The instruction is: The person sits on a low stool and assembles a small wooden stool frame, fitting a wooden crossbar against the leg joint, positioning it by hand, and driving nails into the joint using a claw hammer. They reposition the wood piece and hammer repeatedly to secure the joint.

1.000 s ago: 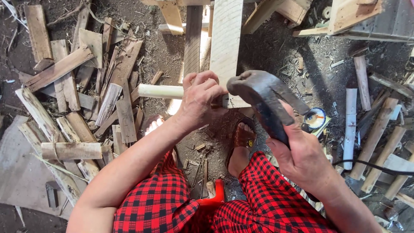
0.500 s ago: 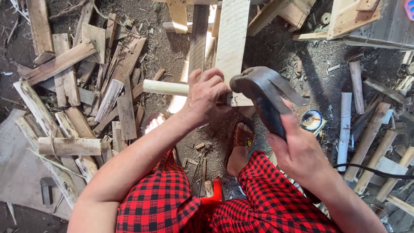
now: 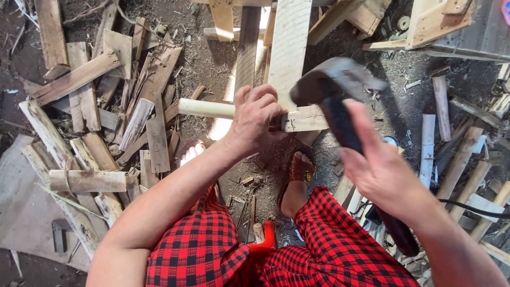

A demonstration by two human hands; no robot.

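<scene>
Across the upright pale plank (image 3: 289, 48) lies a short pale wooden stick (image 3: 212, 109), and our left hand (image 3: 257, 117) wraps its grip tight around it just beside the plank's foot. To the plank's right our right hand (image 3: 380, 165) closes firmly on the dark handle of a hammer (image 3: 332, 87), whose head hangs just above the stick

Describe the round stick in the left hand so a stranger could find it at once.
Start at the tall pale plank running up the middle of the view. At its lower end the left hand grips a stick pointing left. Unlike the flat, rough offcuts around it, it is round, smooth and cream-coloured.
</scene>
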